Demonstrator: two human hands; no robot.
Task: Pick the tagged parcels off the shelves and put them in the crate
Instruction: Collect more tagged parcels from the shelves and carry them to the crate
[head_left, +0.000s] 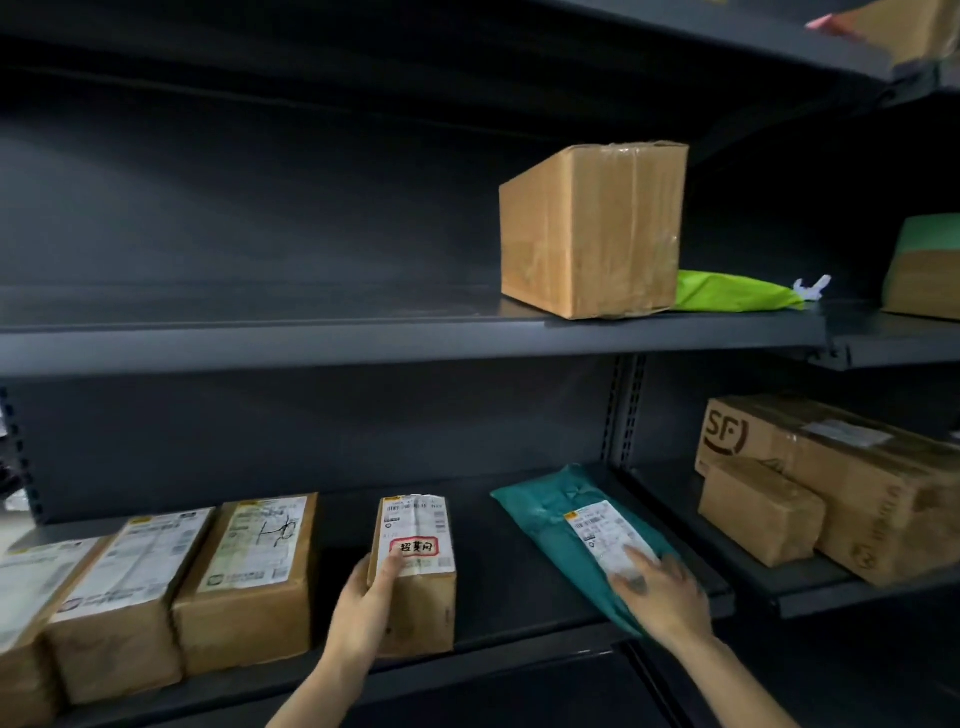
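Left hand (363, 608) grips tagged box (421, 582) | right hand (660, 592) blurred, flat on teal mailer (550, 514) | its label (605, 535) unreadable

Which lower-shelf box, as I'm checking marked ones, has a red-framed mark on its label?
The narrow box the left hand grips; the three boxes left of it carry labels without any red frame.

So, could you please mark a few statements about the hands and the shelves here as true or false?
The left hand grips the small carton with the red-marked label. True.
The right hand hangs free of everything. False: it lies on the teal mailer bag.
The large brown carton stands on the shelf above both hands. True.
The lime-green bag lies on top of that carton. False: it lies beside it on the same shelf.
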